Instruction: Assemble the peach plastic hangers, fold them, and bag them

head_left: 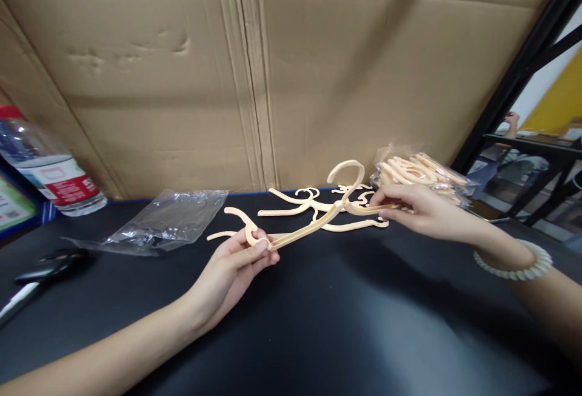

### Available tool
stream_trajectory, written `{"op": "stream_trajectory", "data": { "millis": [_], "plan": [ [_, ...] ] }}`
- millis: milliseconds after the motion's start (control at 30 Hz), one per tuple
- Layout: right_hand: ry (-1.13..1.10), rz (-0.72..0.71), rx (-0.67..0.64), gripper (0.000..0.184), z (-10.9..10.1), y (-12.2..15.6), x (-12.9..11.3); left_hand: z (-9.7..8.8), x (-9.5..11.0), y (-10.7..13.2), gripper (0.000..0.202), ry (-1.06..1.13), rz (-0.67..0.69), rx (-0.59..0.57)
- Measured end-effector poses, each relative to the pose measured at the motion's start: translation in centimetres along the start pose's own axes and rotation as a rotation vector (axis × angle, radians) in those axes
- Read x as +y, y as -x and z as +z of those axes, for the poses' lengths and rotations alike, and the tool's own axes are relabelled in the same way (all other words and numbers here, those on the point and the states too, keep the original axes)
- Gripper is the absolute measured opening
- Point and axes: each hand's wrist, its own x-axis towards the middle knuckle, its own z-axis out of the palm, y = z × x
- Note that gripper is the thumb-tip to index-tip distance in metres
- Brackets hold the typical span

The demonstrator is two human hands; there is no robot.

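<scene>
while my left hand [239, 256] pinches one end of a cream hanger [309, 228] between thumb and fingers, my right hand [416, 207] has the other arm of it, fingers closed around the thin strip, and the hook stands up between the two! the whole thing is up at a slant, lower on my left hand's side. and look, a curved cream piece [236, 214] pokes up past my left thumb; whether it's joined to the hanger, i can't tell. just beyond, between my hands, more cream hangers [284, 212] lie spread on the black tabletop [291, 329]. right behind my right hand sits a bagged bundle [422, 174] of cream pieces, all bunched together! a pale beaded bracelet [513, 268] circles that wrist. over to the left of my left hand, a crinkled clear bag [168, 223], and farther out, a red-capped bottle [59, 171], leaning in view.
</scene>
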Motion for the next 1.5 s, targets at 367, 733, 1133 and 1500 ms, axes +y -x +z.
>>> {"op": "stream_trajectory", "data": {
  "millis": [367,733,1133,1500],
  "plan": [
    [0.044,-0.015,0.036,0.011,0.4,0.0,0.0,-0.3,0.0,-0.2,0.014,0.005,-0.006,-0.024],
    [0.088,-0.045,0.079,0.014,1.1,-0.1,0.0,-0.5,0.1,-0.4,0.014,-0.023,-0.012,-0.044],
    [0.104,-0.183,0.17,0.015,2.4,-0.2,-0.8,-0.4,0.3,-0.3,0.022,-0.085,-0.011,-0.027],
    [0.115,-0.15,0.226,0.014,2.7,-0.2,-0.9,-0.1,0.2,-0.2,0.018,0.022,-0.007,0.059]
  ]
}}
